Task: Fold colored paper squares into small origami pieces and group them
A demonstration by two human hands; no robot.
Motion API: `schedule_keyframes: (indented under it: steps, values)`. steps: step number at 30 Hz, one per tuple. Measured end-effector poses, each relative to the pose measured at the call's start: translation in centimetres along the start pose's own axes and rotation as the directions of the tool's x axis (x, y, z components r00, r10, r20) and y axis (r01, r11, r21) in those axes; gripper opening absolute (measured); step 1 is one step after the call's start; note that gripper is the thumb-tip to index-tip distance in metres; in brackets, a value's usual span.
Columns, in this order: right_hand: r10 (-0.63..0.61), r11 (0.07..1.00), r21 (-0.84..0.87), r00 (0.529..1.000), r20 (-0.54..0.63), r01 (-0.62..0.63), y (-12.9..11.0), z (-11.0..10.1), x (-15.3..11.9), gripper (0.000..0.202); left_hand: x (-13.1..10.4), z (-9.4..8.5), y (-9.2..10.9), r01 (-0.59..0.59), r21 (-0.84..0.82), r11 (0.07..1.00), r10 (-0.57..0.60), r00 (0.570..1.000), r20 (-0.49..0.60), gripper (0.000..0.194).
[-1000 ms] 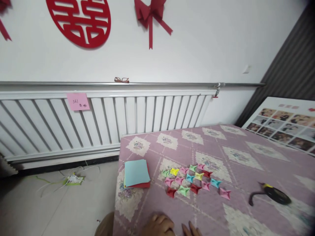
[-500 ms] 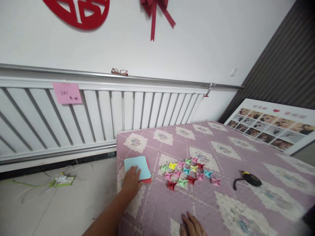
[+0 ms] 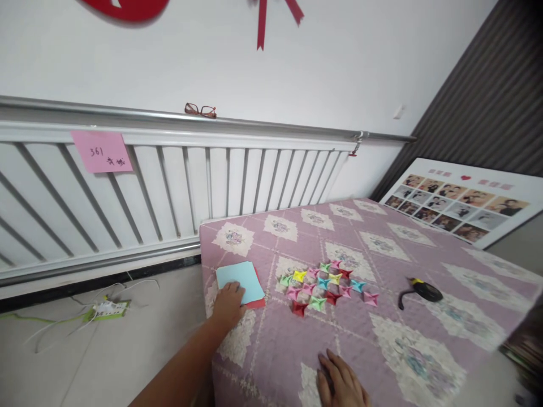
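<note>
My left hand (image 3: 229, 305) rests on the lower left part of a stack of square paper, its fingers lying on the top light blue sheet (image 3: 248, 281). A red sheet (image 3: 256, 304) shows beneath at the lower right edge. Flat on the bed cover near the bottom of the view lies my right hand (image 3: 341, 381), fingers stretched out and holding nothing. Between and beyond the hands stand several small folded paper pieces in rows, among them a red piece (image 3: 299, 308), a yellow piece (image 3: 300, 276) and a pink piece (image 3: 370, 298).
The purple patterned cover (image 3: 275, 350) spreads across the bed. To the right lies a black object with a strap and yellow end (image 3: 427, 291). Behind are a white radiator (image 3: 250, 175), glasses (image 3: 200, 109) and a photo board (image 3: 462, 203). A power strip (image 3: 108, 309) with cables lies on the floor.
The view has tilted down a little, so the wall items sit higher. My right hand shows more fully. My left hand stays on the paper stack.
</note>
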State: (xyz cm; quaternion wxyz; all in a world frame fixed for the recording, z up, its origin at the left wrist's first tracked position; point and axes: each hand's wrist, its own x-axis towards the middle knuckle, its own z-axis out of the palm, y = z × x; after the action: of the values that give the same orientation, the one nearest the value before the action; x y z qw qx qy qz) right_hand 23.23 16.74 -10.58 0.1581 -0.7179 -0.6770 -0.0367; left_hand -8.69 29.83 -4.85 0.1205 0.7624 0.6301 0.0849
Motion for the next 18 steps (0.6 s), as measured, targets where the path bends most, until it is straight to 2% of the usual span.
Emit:
schedule_keyframes:
  steps: [10,13,18]
  values:
    - [0.015,1.0,0.019,0.999,-0.043,-0.014,-0.8,-0.4,0.0,0.036,0.4,-0.2,-0.3,-0.025,-0.006,1.0,0.025,1.0,-0.006,0.024]
    - [0.01,1.0,0.017,0.999,-0.046,-0.009,-0.9,-0.5,-0.1,0.036,0.7,-0.2,-0.3,-0.032,-0.011,0.999,0.032,0.999,0.003,0.026]
    - [0.01,1.0,0.016,0.999,-0.051,-0.009,-0.9,-0.7,-0.1,0.036,0.9,-1.1,-0.3,0.061,-0.016,0.998,-0.062,0.998,-0.019,0.026]
